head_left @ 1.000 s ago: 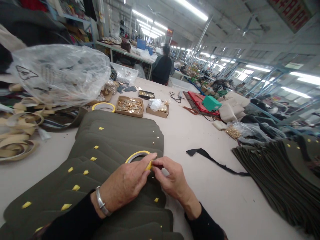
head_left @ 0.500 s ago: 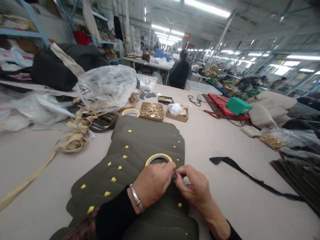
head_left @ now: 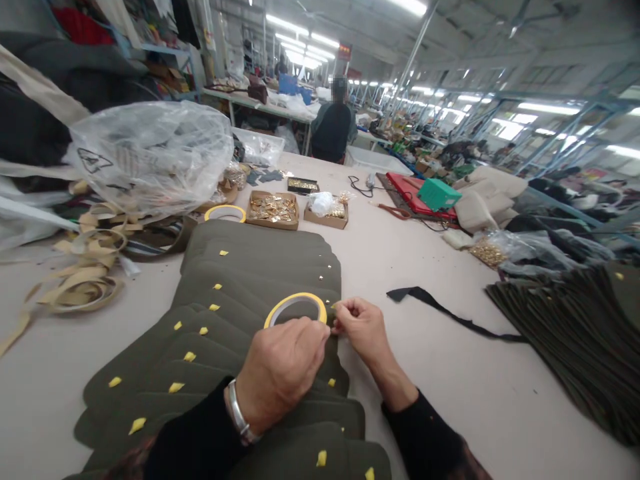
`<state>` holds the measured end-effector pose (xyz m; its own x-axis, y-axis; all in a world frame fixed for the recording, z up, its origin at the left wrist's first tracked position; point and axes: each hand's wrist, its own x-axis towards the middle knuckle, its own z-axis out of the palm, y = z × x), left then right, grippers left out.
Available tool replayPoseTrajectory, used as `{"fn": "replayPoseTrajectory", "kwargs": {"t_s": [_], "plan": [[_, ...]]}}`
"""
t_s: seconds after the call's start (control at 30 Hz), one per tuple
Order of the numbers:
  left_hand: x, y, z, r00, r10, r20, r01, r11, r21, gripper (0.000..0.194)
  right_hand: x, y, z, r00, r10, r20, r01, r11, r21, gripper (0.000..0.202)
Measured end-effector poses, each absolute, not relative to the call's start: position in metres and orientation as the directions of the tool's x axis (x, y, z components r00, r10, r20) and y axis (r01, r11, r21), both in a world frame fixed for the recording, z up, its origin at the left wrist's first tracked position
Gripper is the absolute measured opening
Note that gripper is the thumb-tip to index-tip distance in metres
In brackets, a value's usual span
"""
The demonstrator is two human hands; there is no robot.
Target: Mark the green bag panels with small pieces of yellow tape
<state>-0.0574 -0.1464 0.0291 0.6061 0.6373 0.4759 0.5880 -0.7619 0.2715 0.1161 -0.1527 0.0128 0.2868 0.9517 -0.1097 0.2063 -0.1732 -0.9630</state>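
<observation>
Overlapping olive-green fabric panels (head_left: 260,260) are fanned out in front of me, dotted with small yellow tape pieces (head_left: 190,357) and a few tiny shiny metal bits near their right edge. My left hand (head_left: 283,370), with a bracelet at the wrist, is closed on a roll of yellow tape (head_left: 296,297) held above the panels. Just right of the roll, my right hand (head_left: 361,327) pinches at the panels' right edge. A small yellow bit of tape shows at its fingertips, mostly covered by the fingers.
Cardboard boxes of gold-coloured metal parts (head_left: 273,223) and another tape roll (head_left: 225,213) stand behind the panels. Left lie coiled tan strips (head_left: 83,293) and a plastic bag (head_left: 155,157). Right are a black strip (head_left: 450,313) and stacked dark panels (head_left: 565,340). A person sits farther back.
My hands have moved slightly apart, the right one to the right of the tape roll. A small yellow bit now shows at its fingertips. The whole view has shifted to the right.
</observation>
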Motion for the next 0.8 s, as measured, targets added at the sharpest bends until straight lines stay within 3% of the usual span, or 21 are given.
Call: {"fn": "replayPoseTrajectory", "kwargs": {"t_s": [0.1, 0.2, 0.33, 0.47, 0.8], "plan": [[-0.057, -0.142, 0.028, 0.688, 0.661, 0.299, 0.636, -0.748, 0.189, 0.019, 0.134, -0.154, 0.01, 0.127, 0.946, -0.298, 0.151, -0.315, -0.937, 0.022], [-0.057, -0.135, 0.025, 0.717, 0.68, 0.154, 0.66, -0.733, 0.163, 0.015, 0.142, -0.16, 0.01, -0.025, 0.939, -0.343, 0.231, -0.328, -0.916, 0.022], [-0.056, -0.134, 0.023, 0.739, 0.667, 0.091, 0.643, -0.739, 0.202, 0.016, 0.141, -0.166, 0.012, -0.121, 0.956, -0.266, 0.412, -0.195, -0.89, 0.018], [-0.055, -0.136, 0.021, 0.75, 0.659, 0.06, 0.632, -0.74, 0.23, 0.018, 0.136, -0.168, 0.016, -0.131, 0.981, -0.145, 0.619, -0.034, -0.785, 0.013], [-0.058, -0.135, 0.016, 0.749, 0.659, 0.07, 0.628, -0.739, 0.243, 0.017, 0.117, -0.175, 0.01, -0.134, 0.991, 0.023, 0.857, 0.127, -0.499, 0.013]]}}
